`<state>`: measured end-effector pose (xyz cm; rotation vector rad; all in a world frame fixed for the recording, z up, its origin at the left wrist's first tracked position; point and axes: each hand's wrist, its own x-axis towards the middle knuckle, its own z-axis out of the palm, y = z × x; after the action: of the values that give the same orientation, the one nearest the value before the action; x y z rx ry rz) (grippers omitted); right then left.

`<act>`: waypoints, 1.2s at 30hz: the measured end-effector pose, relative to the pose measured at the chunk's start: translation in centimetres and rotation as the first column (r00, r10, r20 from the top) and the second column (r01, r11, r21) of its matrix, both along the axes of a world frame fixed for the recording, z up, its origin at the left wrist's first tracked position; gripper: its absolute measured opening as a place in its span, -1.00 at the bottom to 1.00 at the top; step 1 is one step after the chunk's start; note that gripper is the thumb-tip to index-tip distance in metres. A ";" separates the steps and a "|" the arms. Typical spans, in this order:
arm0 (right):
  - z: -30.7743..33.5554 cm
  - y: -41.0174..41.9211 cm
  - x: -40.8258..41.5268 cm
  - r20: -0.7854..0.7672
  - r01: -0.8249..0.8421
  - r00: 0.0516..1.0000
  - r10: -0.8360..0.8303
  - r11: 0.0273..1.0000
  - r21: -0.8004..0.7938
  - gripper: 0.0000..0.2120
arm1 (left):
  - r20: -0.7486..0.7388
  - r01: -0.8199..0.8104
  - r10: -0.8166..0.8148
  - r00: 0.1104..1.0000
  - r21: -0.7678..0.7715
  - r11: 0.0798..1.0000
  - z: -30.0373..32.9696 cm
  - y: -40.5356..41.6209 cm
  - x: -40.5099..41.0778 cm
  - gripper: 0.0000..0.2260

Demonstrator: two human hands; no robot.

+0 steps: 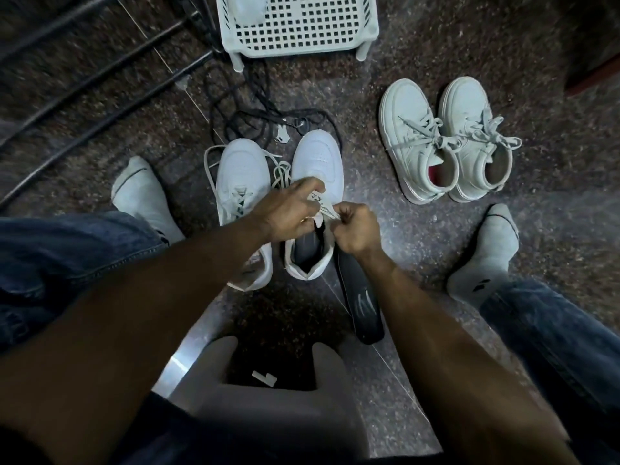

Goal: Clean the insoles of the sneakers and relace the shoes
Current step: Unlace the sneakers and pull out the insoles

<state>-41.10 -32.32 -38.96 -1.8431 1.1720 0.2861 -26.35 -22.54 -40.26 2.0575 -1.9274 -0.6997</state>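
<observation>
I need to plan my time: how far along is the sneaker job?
Looks done: the far pair stands laced and tied. In hand: left hand and right hand work the lace on the right white sneaker. Left: a dark insole lies outside; the left sneaker has loose laces.

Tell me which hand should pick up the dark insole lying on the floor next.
Probably the right hand. The insole lies directly under that wrist, beside the sneaker being laced. The left hand would have to cross over the shoe. Both hands now pinch the lace, so the right must release first.
</observation>
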 end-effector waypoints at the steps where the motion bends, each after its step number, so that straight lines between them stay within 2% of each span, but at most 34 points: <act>1: 0.3 0.2 0.0 -0.014 -0.029 0.999 0.029 0.999 -0.042 -0.82 | -0.101 -0.029 0.029 0.994 0.008 1.000 0.3 0.0 0.6 -0.89; 3: 0.8 0.3 0.2 -0.053 -0.069 0.997 0.064 0.992 -0.107 -0.79 | -0.310 -0.168 0.177 0.934 0.057 0.984 0.8 -0.4 1.0 -0.90; 5: 1.2 0.1 0.3 -0.095 -0.101 0.992 0.086 0.982 -0.159 -0.72 | -0.453 -0.317 0.339 0.825 0.127 0.940 0.9 -1.1 0.6 -0.90; 8: 2.6 0.3 -0.2 -0.142 -0.126 0.986 0.091 0.959 -0.255 -0.68 | -0.497 -0.437 0.496 0.712 0.240 0.867 0.7 -1.6 -0.3 -0.91; 11: 4.5 2.0 -1.4 -0.112 -0.115 0.991 0.078 0.922 -0.370 -0.82 | -0.427 -0.459 0.530 0.733 0.264 0.848 0.8 -2.1 -1.3 -0.88; 13: 5.3 3.5 -2.2 -0.156 -0.192 0.976 0.149 0.931 -0.310 -0.84 | -0.407 -0.456 0.526 0.747 0.262 0.850 0.9 -2.4 -1.6 -0.93; 16: 5.0 5.3 -2.8 -0.290 -0.317 0.919 0.268 0.939 -0.135 -0.68 | -0.393 -0.456 0.530 0.752 0.271 0.848 1.1 -2.4 -1.5 -0.92; 20: 3.9 5.4 -1.3 -0.390 -0.171 0.910 0.140 0.984 -0.045 -0.58 | -0.356 -0.403 0.498 0.790 0.311 0.861 1.9 -2.4 -1.3 -0.89; 27: 2.7 5.3 0.6 -0.490 -0.145 0.859 0.150 0.988 0.048 -0.21 | -0.351 -0.373 0.464 0.813 0.299 0.879 1.6 -2.4 -1.1 -0.92; 33: 2.5 5.3 1.1 -0.535 -0.150 0.832 0.147 0.988 0.039 -0.27 | -0.354 -0.382 0.480 0.803 0.314 0.869 1.4 -2.3 -1.0 -0.88; 36: 2.2 4.7 1.5 -0.524 -0.088 0.843 0.121 0.992 0.087 -0.30 | -0.360 -0.385 0.484 0.798 0.315 0.868 1.7 -2.3 -1.1 -0.84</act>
<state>-39.60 -27.60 -36.73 -1.8314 1.4073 0.9327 -27.43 -24.88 -38.60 2.1318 -1.1132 -1.1735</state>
